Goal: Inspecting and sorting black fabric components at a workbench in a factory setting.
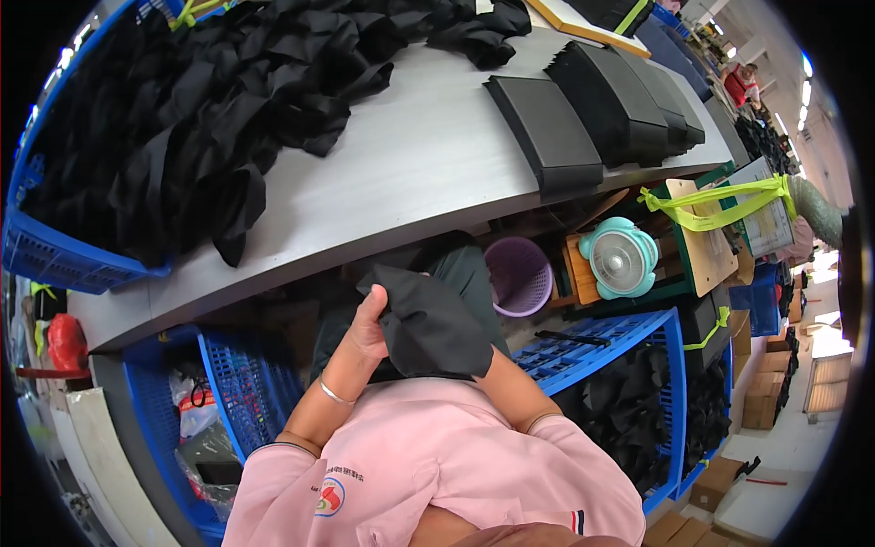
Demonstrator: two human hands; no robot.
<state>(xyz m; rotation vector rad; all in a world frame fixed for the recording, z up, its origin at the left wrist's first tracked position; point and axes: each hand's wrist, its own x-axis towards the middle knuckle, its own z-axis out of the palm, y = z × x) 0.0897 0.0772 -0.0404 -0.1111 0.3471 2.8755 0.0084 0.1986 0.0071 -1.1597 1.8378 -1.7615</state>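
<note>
Over my lap is a piece of black fabric (430, 324), held up in front of my pink shirt. My left hand (369, 325) grips its left edge, thumb on top and the other fingers mostly behind the cloth. My right forearm (510, 390) runs up under the lower right corner of the fabric. The cloth covers that hand, so its fingers cannot be made out, nor whether it lies inside or behind the piece.
A large heap of black fabric pieces (210, 109) spreads over the grey table (401, 137), partly in a blue crate (73, 246). Stacked black flat pieces (547, 128) lie at right. Below stand a purple bin (519, 273), a teal fan (622, 258) and blue crates (670, 401).
</note>
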